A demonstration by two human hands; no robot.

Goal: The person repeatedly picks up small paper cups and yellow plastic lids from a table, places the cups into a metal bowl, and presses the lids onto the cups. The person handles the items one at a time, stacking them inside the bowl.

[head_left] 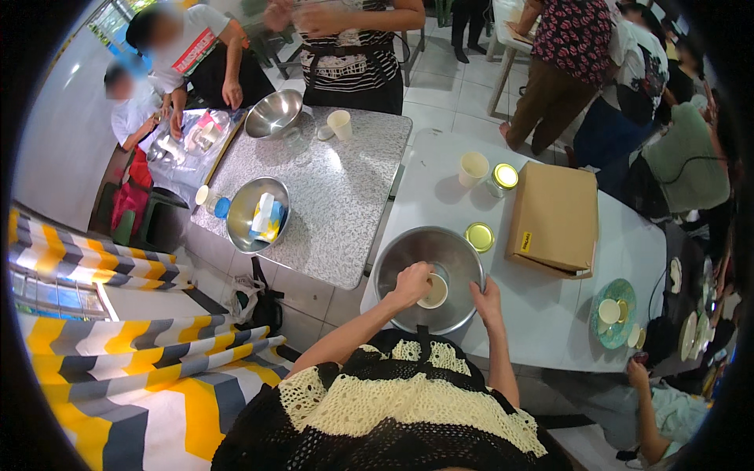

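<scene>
A large steel mixing bowl (393, 259) stands at the near edge of the white table. Inside it is a pale paper cup (434, 303), with something light-coloured in its bottom. My left hand (413, 283) reaches into the bowl and grips the cup at its left side, fingers closed and partly hidden. On the bowl's right rim, my right hand (486, 302) is closed, with the fingertips along the inner wall. Just beyond that rim lies a gold jar lid (479, 236).
Farther back on the white table (542, 314) are another paper cup (473, 168), a lidded glass jar (503, 179) and a cardboard box (554, 220). A green plate (603, 331) holds small cups. The speckled table (330, 212) carries two steel bowls. People stand around both tables.
</scene>
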